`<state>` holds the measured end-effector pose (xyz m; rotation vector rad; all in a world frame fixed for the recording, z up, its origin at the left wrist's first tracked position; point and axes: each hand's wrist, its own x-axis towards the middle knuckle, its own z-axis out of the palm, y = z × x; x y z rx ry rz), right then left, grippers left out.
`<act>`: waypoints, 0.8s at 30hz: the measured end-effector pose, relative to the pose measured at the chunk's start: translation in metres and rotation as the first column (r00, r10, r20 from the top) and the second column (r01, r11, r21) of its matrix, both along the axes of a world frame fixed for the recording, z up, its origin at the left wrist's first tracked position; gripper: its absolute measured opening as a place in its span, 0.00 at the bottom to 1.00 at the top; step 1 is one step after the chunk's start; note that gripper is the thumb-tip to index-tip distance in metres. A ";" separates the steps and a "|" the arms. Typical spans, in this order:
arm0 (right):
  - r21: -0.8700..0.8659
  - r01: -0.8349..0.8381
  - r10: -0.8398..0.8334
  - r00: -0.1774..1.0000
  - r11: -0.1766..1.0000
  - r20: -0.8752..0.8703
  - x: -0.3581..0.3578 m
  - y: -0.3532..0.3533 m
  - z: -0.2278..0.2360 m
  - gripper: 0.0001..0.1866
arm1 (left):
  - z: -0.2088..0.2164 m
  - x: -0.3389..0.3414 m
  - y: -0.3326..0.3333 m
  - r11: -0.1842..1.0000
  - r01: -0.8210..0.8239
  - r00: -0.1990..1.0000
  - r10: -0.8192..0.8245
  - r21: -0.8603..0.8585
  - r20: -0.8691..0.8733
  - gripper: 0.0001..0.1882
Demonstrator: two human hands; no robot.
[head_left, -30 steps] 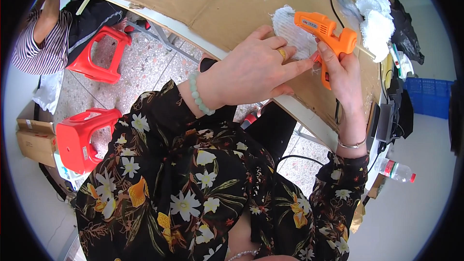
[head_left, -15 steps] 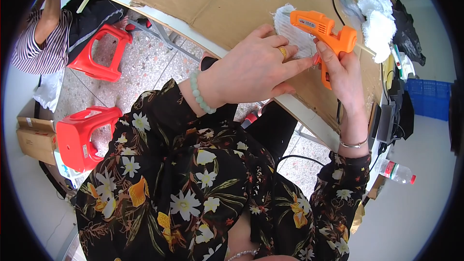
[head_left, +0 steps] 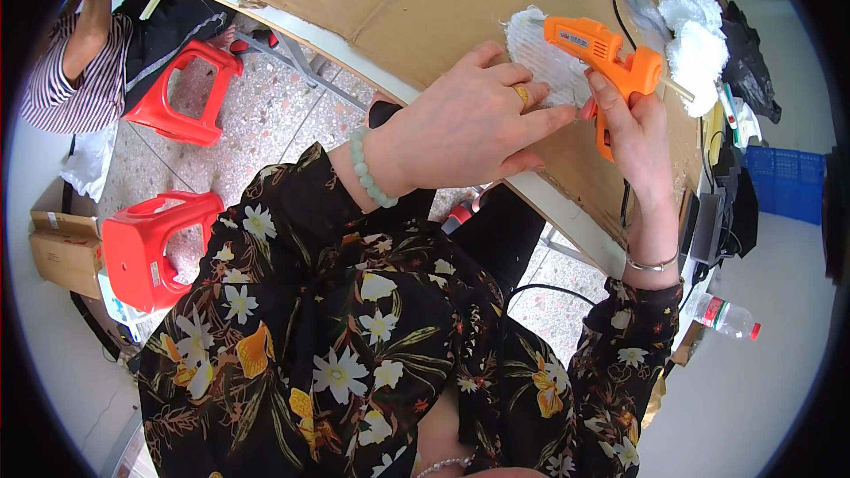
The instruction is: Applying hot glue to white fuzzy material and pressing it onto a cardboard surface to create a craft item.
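Note:
My right hand (head_left: 636,133) grips an orange hot glue gun (head_left: 589,46) by its handle. A glue stick pokes out of the gun's back end, and the nozzle points left over a white ribbed mesh piece (head_left: 529,42). That piece lies on a brown cardboard sheet (head_left: 425,9). My left hand (head_left: 469,119) rests beside and partly over the mesh, back of the hand up. Its fingers are stretched out and apart, the index finger reaching toward the gun's handle. The left hand hides part of the mesh.
White fluffy mesh bundles (head_left: 695,49) lie at the table's far right, near a black plastic bag (head_left: 751,62). The gun's black cord (head_left: 622,13) runs across the cardboard. Red stools (head_left: 146,252) stand at left, where another person in a striped top (head_left: 80,80) sits.
My right hand and the glue gun have shifted slightly right, the nozzle moving a little along the mesh. The mesh has shifted very slightly; my left hand stays nearly in place.

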<state>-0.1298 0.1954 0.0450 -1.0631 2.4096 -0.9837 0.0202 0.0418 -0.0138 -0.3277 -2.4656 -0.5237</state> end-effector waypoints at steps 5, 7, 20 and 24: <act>-0.020 0.002 -0.002 1.000 1.000 0.009 -0.002 0.000 -0.002 0.13 | 0.000 0.000 0.000 1.000 0.010 1.000 -0.010 0.005 0.006 0.30; -0.039 -0.014 0.014 1.000 0.999 0.010 -0.001 0.000 -0.002 0.13 | -0.001 -0.001 0.000 1.000 0.008 1.000 -0.008 0.005 -0.004 0.30; -0.075 -0.007 0.008 1.000 0.997 0.013 0.001 0.003 0.002 0.13 | 0.001 -0.004 0.003 1.000 0.004 1.000 -0.004 0.006 -0.008 0.30; -0.090 0.004 -0.003 1.000 0.996 0.018 0.001 0.005 0.004 0.13 | 0.001 -0.006 0.004 1.000 0.002 1.000 -0.002 0.001 -0.027 0.29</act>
